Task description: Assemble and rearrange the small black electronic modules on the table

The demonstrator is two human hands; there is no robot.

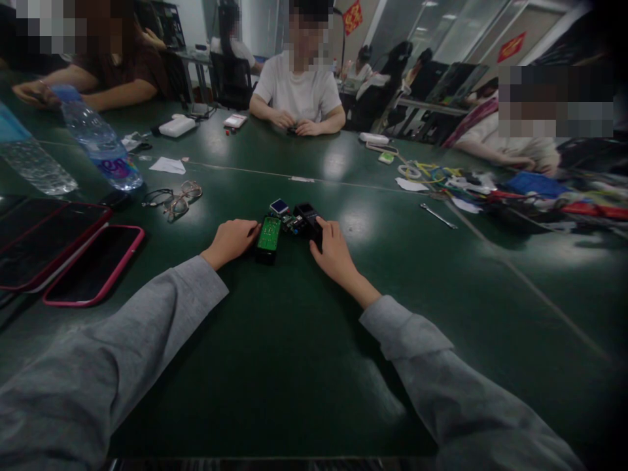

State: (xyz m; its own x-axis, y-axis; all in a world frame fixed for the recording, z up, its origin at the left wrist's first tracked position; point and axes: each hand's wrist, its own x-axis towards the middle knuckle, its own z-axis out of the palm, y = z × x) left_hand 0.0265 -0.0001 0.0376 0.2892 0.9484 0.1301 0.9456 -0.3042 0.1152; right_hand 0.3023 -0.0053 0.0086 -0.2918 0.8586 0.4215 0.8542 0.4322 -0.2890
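**Green circuit board braced between both hands, mid-table**

Green circuit board (269,234) sits in a black housing, flat on the dark green table (294,366), directly in front of the wearer and approx. centred between both forearms. All places below are rel. to this board.

Left hand (230,241) rests just left of it, fingers curled loosely, fingertips touching the housing's left edge; looks like a steadying hold so the piece doesn't slide, not a full grip. Right hand (333,252) is just right of the board, fingers bent round a black part (309,219) w/ the thumb side pressed on it, so gripping that part. A small cluster of components (293,224) lies between board and black part; a little blue square piece (279,207) sits just behind the board.

Further left: glasses (182,198), then phones in red cases (93,265) near the table edge, and water bottles (98,140) behind-left. Well to the right lies a wrench (438,216). Opposite, behind the board, a person in a white shirt (297,91) has both hands on the table, kept apart from the wearer's own.
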